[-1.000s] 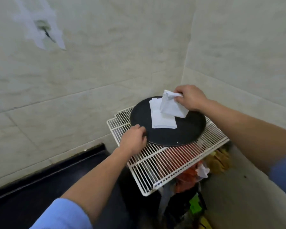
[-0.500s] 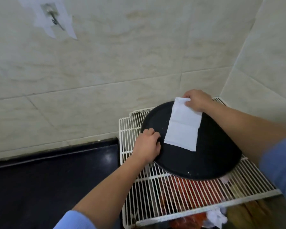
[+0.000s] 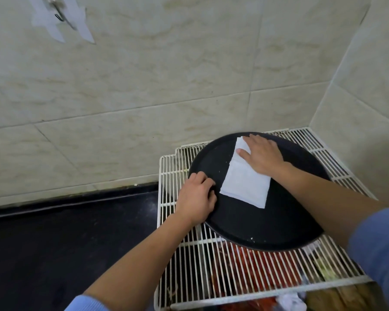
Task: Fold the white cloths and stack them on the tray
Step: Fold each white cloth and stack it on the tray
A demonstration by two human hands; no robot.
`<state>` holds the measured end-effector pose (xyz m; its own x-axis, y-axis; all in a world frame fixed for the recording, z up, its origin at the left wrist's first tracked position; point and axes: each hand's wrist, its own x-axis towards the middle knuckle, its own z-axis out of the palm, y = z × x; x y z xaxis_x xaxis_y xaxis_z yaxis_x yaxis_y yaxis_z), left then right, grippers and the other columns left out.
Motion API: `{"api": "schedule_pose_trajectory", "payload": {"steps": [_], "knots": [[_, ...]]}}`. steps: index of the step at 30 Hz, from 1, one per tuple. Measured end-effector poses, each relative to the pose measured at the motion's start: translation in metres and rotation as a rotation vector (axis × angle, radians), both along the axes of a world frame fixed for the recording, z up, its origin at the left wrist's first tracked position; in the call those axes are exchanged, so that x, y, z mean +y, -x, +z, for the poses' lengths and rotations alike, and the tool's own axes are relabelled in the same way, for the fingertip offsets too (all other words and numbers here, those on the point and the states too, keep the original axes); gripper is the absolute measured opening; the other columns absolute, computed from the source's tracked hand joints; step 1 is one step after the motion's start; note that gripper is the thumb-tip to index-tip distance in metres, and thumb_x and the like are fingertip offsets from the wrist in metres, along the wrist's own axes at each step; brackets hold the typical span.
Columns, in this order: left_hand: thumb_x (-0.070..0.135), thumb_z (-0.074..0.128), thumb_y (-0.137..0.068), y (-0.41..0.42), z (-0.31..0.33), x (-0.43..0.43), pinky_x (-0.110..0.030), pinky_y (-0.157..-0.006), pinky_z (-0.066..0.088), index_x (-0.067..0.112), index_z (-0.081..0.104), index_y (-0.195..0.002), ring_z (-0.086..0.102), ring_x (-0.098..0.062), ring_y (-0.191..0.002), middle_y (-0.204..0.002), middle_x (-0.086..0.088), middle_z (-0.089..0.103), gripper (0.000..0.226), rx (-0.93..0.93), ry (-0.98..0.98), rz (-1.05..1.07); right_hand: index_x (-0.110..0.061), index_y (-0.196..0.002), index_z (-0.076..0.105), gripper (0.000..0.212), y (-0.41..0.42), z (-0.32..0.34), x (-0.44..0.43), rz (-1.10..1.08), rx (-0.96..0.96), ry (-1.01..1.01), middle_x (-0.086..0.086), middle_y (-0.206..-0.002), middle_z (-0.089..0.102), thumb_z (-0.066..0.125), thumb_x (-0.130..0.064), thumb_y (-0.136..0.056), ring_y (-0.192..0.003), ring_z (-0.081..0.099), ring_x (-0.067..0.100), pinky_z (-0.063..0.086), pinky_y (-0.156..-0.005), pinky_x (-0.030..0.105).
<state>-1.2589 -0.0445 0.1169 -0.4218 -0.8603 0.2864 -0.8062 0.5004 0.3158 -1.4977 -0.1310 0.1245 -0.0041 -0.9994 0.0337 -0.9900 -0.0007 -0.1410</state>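
A round black tray lies on a white wire rack in the corner of a tiled wall. Folded white cloths lie stacked on the tray's upper middle. My right hand lies flat on the far end of the stack, fingers straight, pressing it down. My left hand grips the tray's left rim with curled fingers.
A black counter runs to the left of the rack. Tiled walls close in behind and to the right. Red and orange bags and other clutter sit beneath the rack.
My right hand laid the lifted folded cloth down onto the stack and now rests flat on it. My left hand stayed on the tray's rim. The view moved closer.
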Motion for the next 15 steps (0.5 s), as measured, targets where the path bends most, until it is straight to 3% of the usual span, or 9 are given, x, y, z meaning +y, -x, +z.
{"api": "schedule_pose_trajectory", "payload": {"steps": [5, 10, 15], "knots": [[0.02, 0.056, -0.086, -0.001, 0.001, 0.0, -0.039, -0.078, 0.047, 0.011, 0.065, -0.106, 0.051, -0.024, -0.092, -0.101, -0.005, 0.057, 0.024, -0.016, -0.006, -0.019, -0.02, -0.15, 0.027, 0.062, 0.0, 0.0, 0.001, -0.003, 0.049, -0.014, 0.009, -0.155, 0.029, 0.029, -0.054, -0.098, -0.144, 0.023, 0.028, 0.022, -0.114, 0.049], [0.018, 0.055, -0.088, -0.028, 0.021, 0.013, -0.036, -0.084, 0.047, 0.01, 0.064, -0.108, 0.053, -0.022, -0.096, -0.103, -0.004, 0.059, 0.023, 0.019, 0.059, 0.02, -0.016, -0.135, 0.047, 0.053, -0.028, 0.031, 0.017, 0.005, 0.024, 0.141, 0.009, -0.137, 0.048, 0.034, -0.052, -0.098, -0.127, 0.042, 0.03, 0.033, -0.103, 0.047], [0.024, 0.051, -0.09, -0.117, 0.03, 0.046, -0.035, -0.075, 0.046, 0.015, 0.06, -0.112, 0.058, -0.023, -0.092, -0.105, -0.001, 0.059, 0.025, -0.062, -0.01, 0.177, -0.014, -0.127, 0.055, 0.044, -0.115, 0.069, 0.039, 0.184, -0.047, 0.22, 0.011, -0.123, 0.059, 0.043, -0.043, -0.097, -0.115, 0.052, 0.032, 0.042, -0.093, 0.043]]}}
